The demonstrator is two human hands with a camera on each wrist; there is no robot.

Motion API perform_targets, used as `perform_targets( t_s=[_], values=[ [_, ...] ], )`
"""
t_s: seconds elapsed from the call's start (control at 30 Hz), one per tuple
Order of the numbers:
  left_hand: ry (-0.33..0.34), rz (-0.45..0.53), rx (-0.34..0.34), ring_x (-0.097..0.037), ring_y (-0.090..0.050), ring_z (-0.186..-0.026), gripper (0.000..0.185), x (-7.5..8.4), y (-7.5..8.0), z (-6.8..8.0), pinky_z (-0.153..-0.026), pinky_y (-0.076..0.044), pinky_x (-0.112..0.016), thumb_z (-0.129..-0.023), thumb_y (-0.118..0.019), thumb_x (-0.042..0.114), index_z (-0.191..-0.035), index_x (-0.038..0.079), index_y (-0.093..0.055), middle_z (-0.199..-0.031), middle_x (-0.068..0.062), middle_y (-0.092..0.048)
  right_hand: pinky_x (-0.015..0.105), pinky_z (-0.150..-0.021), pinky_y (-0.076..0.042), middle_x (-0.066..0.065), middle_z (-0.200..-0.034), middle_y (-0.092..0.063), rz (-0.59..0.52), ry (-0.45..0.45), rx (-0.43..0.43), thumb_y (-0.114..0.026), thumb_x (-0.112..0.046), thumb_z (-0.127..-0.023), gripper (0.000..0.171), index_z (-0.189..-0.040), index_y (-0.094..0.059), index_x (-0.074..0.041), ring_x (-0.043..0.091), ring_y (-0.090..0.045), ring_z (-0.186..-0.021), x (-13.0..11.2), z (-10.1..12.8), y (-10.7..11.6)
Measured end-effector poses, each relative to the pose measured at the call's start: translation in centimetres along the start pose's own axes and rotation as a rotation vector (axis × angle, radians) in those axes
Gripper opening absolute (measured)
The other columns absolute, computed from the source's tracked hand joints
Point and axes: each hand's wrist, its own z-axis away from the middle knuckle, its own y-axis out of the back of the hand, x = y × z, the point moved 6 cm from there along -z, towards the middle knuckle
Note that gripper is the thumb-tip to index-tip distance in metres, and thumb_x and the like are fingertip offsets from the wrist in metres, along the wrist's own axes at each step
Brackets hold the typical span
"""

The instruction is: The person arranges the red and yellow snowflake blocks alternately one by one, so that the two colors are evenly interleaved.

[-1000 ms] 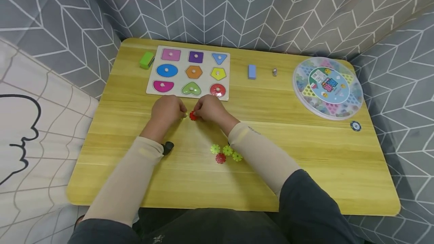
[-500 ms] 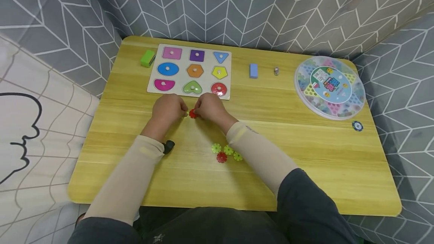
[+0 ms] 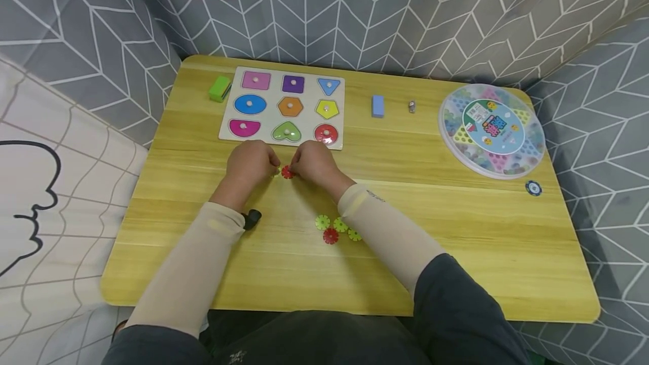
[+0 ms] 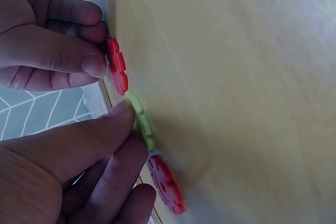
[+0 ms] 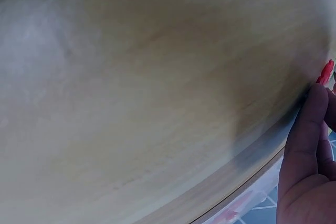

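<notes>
Flower-shaped plastic discs form a row under the hands. My left hand (image 3: 250, 163) pinches a yellow-green notched disc (image 4: 140, 119) between thumb and finger. My right hand (image 3: 318, 163) pinches a red notched disc (image 3: 287, 172), whose edge meets the green one in the left wrist view. There, a second red disc (image 4: 166, 184) lies at the green disc's other end; the left hand hides it in the head view. In the right wrist view only a sliver of red disc (image 5: 325, 72) shows at the fingertips.
Nearer the person lie yellow-green discs (image 3: 322, 222) and a red disc (image 3: 330, 236). Behind the hands is a shape puzzle board (image 3: 309, 142), with a green block (image 3: 219, 89) beside it. Farther right are a blue block (image 3: 377, 106), a small metallic piece (image 3: 412, 107), a round game box (image 3: 448, 148) and a dark chip (image 3: 533, 188).
Both hands keep nearly the same place and grip. The red disc at the right fingertips has shifted very slightly left, toward the green disc.
</notes>
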Motion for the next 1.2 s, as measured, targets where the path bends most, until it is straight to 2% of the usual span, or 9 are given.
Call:
perform_targets(
  t_s=[0.2, 0.4, 0.53, 0.67, 0.8, 0.9, 1.03, 1.2],
  values=[
    [-0.010, -0.005, 0.012, -0.032, -0.064, -0.102, 0.010, 0.4, -0.1, 0.2, -0.091, -0.049, -0.048, -0.090, -0.080, 0.014, -0.098, 0.008, -0.083, -0.098, -0.008, -0.076, 0.025, -0.063, -0.049, 0.001, -0.077, -0.070, -0.039, 0.013, 0.001, -0.076, -0.017, -0.095, 0.015, -0.084, -0.077, -0.008, 0.016, -0.061, -0.072, 0.5, 0.2, 0.3],
    [-0.081, -0.005, -0.004, -0.028, -0.065, -0.096, 0.009, 2.2, -0.9, 0.2, -0.086, -0.050, -0.044, -0.089, -0.082, 0.018, -0.094, 0.011, -0.084, -0.091, -0.003, -0.077, 0.027, -0.068, -0.049, -0.001, -0.082, -0.072, -0.091, 0.029, 0.045, -0.078, -0.021, -0.093, 0.014, -0.091, -0.080, -0.007, 0.016, -0.060, -0.079, 2.2, 1.4, 2.5],
    [-0.100, -0.019, 0.002, -0.028, -0.064, -0.098, 0.007, 3.1, -1.1, 0.2, -0.089, -0.050, -0.043, -0.088, -0.082, 0.017, -0.093, 0.011, -0.084, -0.092, -0.002, -0.077, 0.030, -0.075, -0.051, 0.002, -0.086, -0.072, -0.146, 0.042, 0.035, -0.077, -0.021, -0.094, 0.015, -0.094, -0.078, -0.006, 0.017, -0.062, -0.084, 3.9, 3.1, 4.3],
    [-0.082, -0.043, -0.005, -0.030, -0.062, -0.100, 0.007, 3.3, -1.2, 0.2, -0.090, -0.050, -0.044, -0.089, -0.081, 0.016, -0.093, 0.011, -0.084, -0.093, -0.004, -0.076, 0.033, -0.074, -0.053, 0.006, -0.090, -0.071, -0.201, 0.006, -0.014, -0.077, -0.018, -0.094, 0.015, -0.097, -0.075, -0.003, 0.019, -0.064, -0.082, 6.5, 5.8, 5.5],
    [-0.081, -0.054, -0.003, -0.030, -0.062, -0.100, 0.007, 3.1, -1.2, 0.1, -0.090, -0.050, -0.044, -0.089, -0.080, 0.015, -0.093, 0.010, -0.084, -0.093, -0.004, -0.076, 0.034, -0.073, -0.053, 0.005, -0.093, -0.070, -0.139, -0.003, -0.047, -0.078, -0.019, -0.093, 0.016, -0.099, -0.075, -0.005, 0.020, -0.062, -0.083, 9.2, 8.8, 6.0],
    [-0.080, -0.049, -0.001, -0.030, -0.062, -0.100, 0.007, 3.1, -1.1, -0.1, -0.090, -0.049, -0.044, -0.089, -0.080, 0.015, -0.093, 0.011, -0.084, -0.093, -0.004, -0.077, 0.035, -0.074, -0.053, 0.003, -0.091, -0.070, -0.089, 0.014, -0.061, -0.080, -0.018, -0.091, 0.016, -0.098, -0.074, -0.005, 0.019, -0.063, -0.082, 10.4, 10.7, 5.8],
    [-0.062, -0.044, -0.016, -0.031, -0.062, -0.101, 0.008, 2.9, -1.2, -0.2, -0.091, -0.049, -0.045, -0.090, -0.079, 0.014, -0.094, 0.010, -0.084, -0.095, -0.005, -0.077, 0.036, -0.078, -0.054, 0.001, -0.088, -0.070, -0.040, 0.045, -0.064, -0.083, -0.013, -0.087, 0.016, -0.098, -0.074, -0.004, 0.017, -0.064, -0.081, 10.7, 12.0, 4.8],
    [-0.066, -0.029, -0.016, -0.031, -0.063, -0.101, 0.008, 3.0, -1.4, -0.1, -0.090, -0.049, -0.045, -0.089, -0.079, 0.012, -0.095, 0.010, -0.084, -0.094, -0.005, -0.077, 0.036, -0.083, -0.054, 0.001, -0.090, -0.070, 0.079, 0.095, -0.063, -0.083, -0.007, -0.086, 0.018, -0.103, -0.077, -0.003, 0.017, -0.062, -0.084, 10.4, 12.6, 3.2]
  ],
)
